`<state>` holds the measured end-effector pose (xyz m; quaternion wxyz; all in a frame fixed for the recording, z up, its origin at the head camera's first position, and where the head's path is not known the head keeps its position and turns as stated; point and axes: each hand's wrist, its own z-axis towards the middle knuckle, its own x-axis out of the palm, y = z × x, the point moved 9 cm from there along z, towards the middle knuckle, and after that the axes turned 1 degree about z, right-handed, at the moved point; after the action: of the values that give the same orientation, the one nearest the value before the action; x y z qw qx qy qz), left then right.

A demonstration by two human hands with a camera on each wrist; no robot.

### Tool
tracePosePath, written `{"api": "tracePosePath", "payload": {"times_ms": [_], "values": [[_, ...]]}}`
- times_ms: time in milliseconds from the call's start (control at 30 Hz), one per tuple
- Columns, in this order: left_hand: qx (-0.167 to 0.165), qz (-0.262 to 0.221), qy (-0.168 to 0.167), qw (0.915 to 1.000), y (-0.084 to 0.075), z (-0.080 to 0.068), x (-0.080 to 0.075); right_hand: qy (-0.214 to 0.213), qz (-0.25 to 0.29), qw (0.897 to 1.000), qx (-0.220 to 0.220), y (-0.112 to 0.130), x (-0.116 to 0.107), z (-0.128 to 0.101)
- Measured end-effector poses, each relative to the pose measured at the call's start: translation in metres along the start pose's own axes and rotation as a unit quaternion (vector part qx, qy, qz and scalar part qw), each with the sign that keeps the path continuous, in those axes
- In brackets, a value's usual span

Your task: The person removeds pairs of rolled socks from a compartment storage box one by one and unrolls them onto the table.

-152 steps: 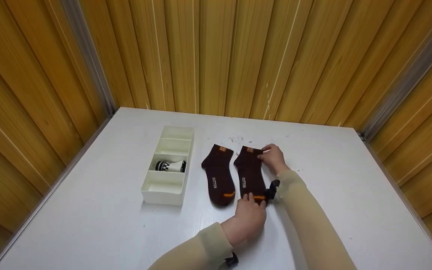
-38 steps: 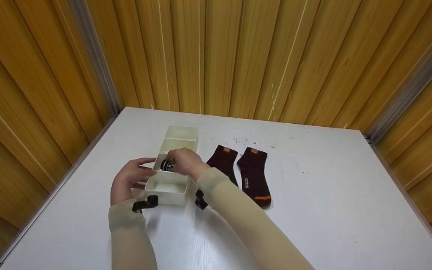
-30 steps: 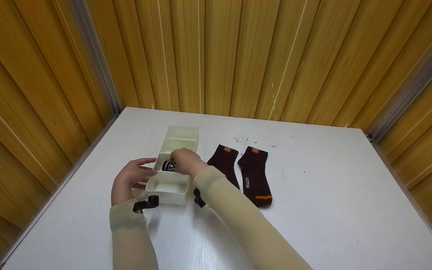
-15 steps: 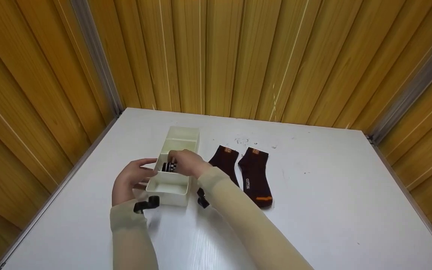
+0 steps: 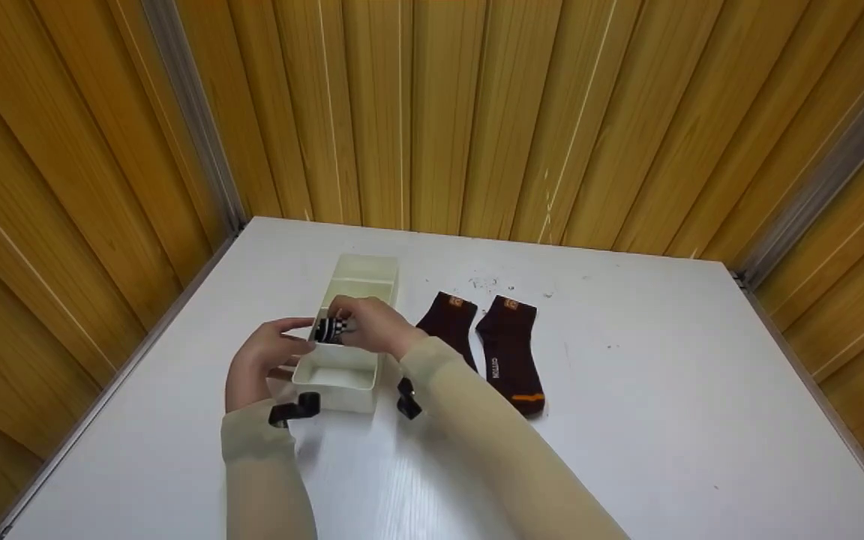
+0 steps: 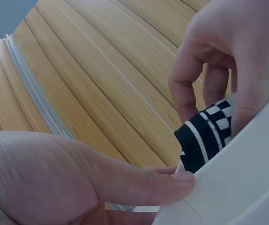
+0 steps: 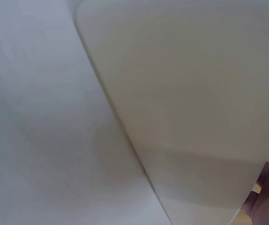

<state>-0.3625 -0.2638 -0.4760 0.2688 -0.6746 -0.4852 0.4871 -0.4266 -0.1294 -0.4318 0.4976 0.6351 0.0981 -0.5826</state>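
My right hand [image 5: 378,324] pinches a rolled sock [image 5: 331,330], white with black stripes and checks, in the third compartment from the far end of the long white divided box [image 5: 338,397]. Its striped end tilts up above the rim in the left wrist view, between the right thumb and fingers; the rest is hidden. Against the box's left side, my left hand [image 5: 261,356] touches the wall with extended fingers, its thumb [image 6: 172,187] lying at the rim. The right wrist view is mostly filled by the box's outer wall [image 7: 181,103].
Two dark maroon socks lie flat side by side right of the box: the left one [image 5: 448,319] partly behind my right forearm, the right one [image 5: 509,352] with an orange toe stripe. Yellow wood-panel walls [image 5: 432,112] enclose the white table [image 5: 649,390].
From the maroon socks several seconds ago, both hands have come to the box. Within the last half second the right hand has raised the rolled sock slightly, toward the left; the left hand stays put.
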Motion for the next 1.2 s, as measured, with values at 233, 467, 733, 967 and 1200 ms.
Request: {"api": "tracePosePath", "payload": {"times_ms": [233, 467, 733, 967, 1200], "values": [[-0.002, 0.004, 0.002, 1.0000, -0.002, 0.001, 0.000, -0.047, 0.084, 0.995, -0.003, 0.003, -0.017, 0.000], [-0.003, 0.001, 0.007, 1.0000, -0.001, 0.001, 0.000, -0.069, 0.123, 0.990, -0.007, 0.007, -0.035, -0.002], [-0.015, -0.004, 0.004, 0.9999, -0.001, 0.003, 0.000, -0.112, 0.208, 0.972, 0.011, -0.008, -0.064, -0.018], [0.000, -0.017, 0.008, 0.9998, -0.003, 0.001, 0.001, -0.149, 0.242, 0.959, 0.007, -0.027, -0.096, -0.044], [0.010, -0.018, 0.008, 0.9998, -0.006, 0.001, 0.002, -0.153, 0.256, 0.954, 0.038, -0.055, -0.123, -0.080]]}}
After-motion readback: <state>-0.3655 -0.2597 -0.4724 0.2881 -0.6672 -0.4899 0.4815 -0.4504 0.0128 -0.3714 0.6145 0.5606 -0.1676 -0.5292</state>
